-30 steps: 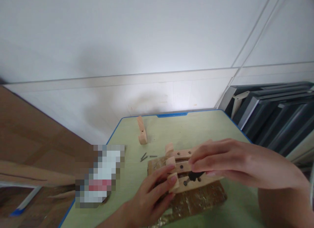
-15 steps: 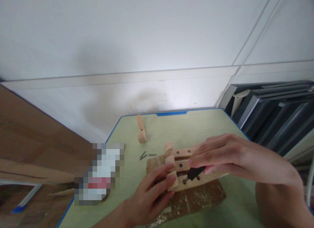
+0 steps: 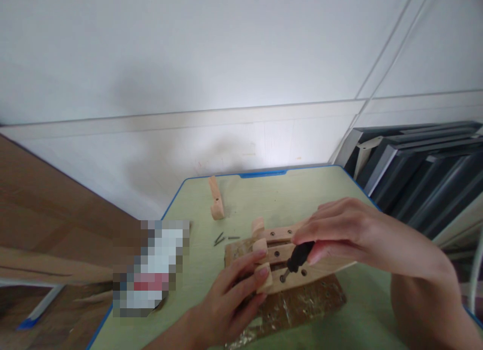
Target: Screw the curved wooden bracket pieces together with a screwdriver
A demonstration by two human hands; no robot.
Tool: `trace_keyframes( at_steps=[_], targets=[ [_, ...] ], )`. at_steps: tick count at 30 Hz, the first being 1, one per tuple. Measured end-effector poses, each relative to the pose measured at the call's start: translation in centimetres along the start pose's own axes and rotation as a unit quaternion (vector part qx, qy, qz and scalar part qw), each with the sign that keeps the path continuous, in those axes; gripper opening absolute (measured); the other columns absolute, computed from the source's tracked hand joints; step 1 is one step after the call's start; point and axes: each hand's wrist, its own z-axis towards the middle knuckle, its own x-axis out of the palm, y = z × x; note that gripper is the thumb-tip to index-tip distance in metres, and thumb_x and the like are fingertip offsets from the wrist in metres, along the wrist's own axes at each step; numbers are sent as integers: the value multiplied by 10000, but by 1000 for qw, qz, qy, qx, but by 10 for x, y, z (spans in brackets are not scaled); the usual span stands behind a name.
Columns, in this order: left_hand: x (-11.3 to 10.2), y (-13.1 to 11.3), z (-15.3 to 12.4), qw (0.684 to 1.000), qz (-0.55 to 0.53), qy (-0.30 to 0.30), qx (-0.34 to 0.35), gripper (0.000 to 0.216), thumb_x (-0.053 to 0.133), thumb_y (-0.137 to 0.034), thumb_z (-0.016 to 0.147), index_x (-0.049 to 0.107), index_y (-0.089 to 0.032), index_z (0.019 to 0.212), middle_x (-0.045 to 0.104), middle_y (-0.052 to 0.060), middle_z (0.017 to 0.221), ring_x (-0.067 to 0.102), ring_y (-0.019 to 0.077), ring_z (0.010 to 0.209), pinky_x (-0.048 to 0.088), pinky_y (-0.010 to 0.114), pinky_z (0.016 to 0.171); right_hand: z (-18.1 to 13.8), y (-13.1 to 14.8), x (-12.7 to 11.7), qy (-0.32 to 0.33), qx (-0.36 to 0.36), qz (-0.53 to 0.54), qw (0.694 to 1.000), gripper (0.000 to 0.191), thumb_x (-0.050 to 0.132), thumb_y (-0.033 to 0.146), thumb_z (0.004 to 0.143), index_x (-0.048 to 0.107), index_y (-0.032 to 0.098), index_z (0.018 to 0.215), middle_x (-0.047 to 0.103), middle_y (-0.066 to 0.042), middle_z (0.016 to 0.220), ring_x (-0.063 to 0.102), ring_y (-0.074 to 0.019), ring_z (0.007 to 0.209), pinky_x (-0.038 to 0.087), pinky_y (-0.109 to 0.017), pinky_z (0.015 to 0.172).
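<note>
A short black-handled screwdriver is gripped in my right hand; its tip meets a screw hole in the nearest strip of a light wooden piece. That piece has several parallel strips with raised hooked ends, and dark screws or holes show in them. My left hand presses its fingers against the hooked ends of the two nearer strips, holding them. Underneath lies a brown, tape-covered board. The far right part of the wooden piece is hidden behind my right hand.
A loose wooden hook lies toward the back of the green table. Several screws lie left of the board. A blurred-out package rests at the left edge. Dark panels lean at the right, by the wall.
My right hand has shifted slightly and tilted, so more of the screwdriver shows, its tip still at the same hole. The left hand stays in place.
</note>
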Motion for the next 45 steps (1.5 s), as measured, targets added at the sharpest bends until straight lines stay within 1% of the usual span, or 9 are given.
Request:
trace_keyframes(
  at_steps=[6,16,24,28,34,37,40,43,45],
  targets=[
    [0,1,0,1000,-2,-1,2,592,525,54,720,366,-103,1268,320,170,1321,382,269,1197,482,373,904,2,4,0,23,18,-21,999,169,506,282,844,590,167,935,608,11,739,518,-84,683,336,-195,618],
    [-1,0,-1,1000,8,-2,0,592,524,48,724,364,-105,1273,312,173,1327,379,270,1204,473,374,912,5,4,3,17,36,-47,998,170,527,337,821,550,171,790,547,41,675,487,-74,659,318,-198,610],
    [0,0,0,1000,10,-4,-2,587,520,38,729,366,-122,1272,326,162,1319,378,264,1208,471,375,914,8,5,5,9,52,-109,993,258,490,371,842,437,183,674,476,57,611,441,-80,602,267,-229,569],
    [1,1,-1,1000,4,-6,-4,567,508,39,741,369,-115,1269,322,167,1321,398,261,1197,479,381,909,10,1,10,4,85,-179,980,312,415,383,877,417,184,637,482,45,585,436,-98,569,247,-258,569],
    [1,1,-3,1000,3,-4,-7,572,511,31,741,365,-120,1273,301,168,1337,395,264,1198,480,384,908,13,4,22,-44,176,-287,941,418,299,441,897,448,196,593,521,3,543,445,-148,539,205,-298,546],
    [1,1,-3,1000,1,-5,-6,579,502,29,745,355,-133,1281,297,161,1343,394,256,1198,476,383,912,14,9,24,-50,173,-267,947,430,289,474,890,454,195,608,502,13,539,425,-132,504,201,-289,517],
    [0,1,-2,1000,2,-5,-6,580,502,27,744,356,-138,1280,303,162,1340,388,256,1202,474,381,912,12,14,21,-16,146,-181,973,333,360,432,884,499,194,697,535,23,628,467,-110,554,266,-255,515],
    [-1,0,-2,1000,4,-3,-3,581,510,33,738,361,-128,1276,308,171,1333,389,261,1202,469,381,916,7,18,15,30,107,-108,988,203,398,338,892,556,212,873,589,13,786,538,-108,687,364,-230,598],
    [-1,0,-1,1000,10,-4,-4,568,512,24,741,370,-127,1269,322,174,1327,392,260,1202,471,374,913,3,20,10,44,79,-84,992,186,409,282,892,564,222,976,606,-3,888,568,-114,783,407,-228,674]
  ],
)
